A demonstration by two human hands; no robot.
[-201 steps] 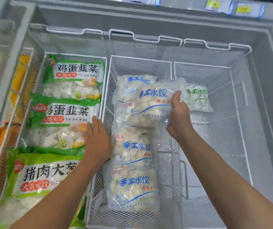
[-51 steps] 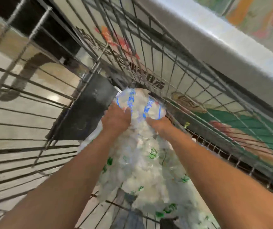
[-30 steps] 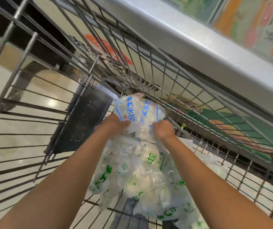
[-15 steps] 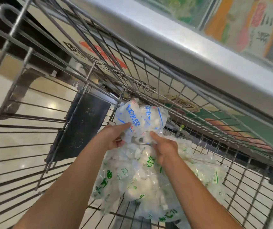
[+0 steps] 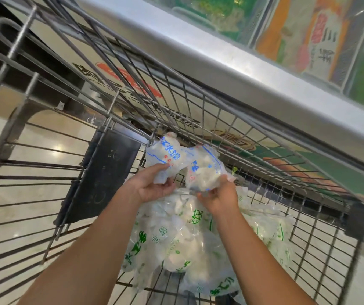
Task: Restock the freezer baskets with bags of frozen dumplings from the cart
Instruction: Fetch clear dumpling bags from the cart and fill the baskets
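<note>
Beside the chest freezer [image 5: 231, 69], inside the wire cart [image 5: 176, 102], the left hand [image 5: 152, 187] and right hand [image 5: 220, 198] are each gripping a blue-printed dumpling bag [image 5: 165, 155] above green-printed dumpling bags [image 5: 176, 238].

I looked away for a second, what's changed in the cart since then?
Both hands have lifted the blue-printed dumpling bags up off the pile: the left hand pinches one bag, the right hand holds the other, now separated. The green-printed bags stay heaped in the cart.
</note>
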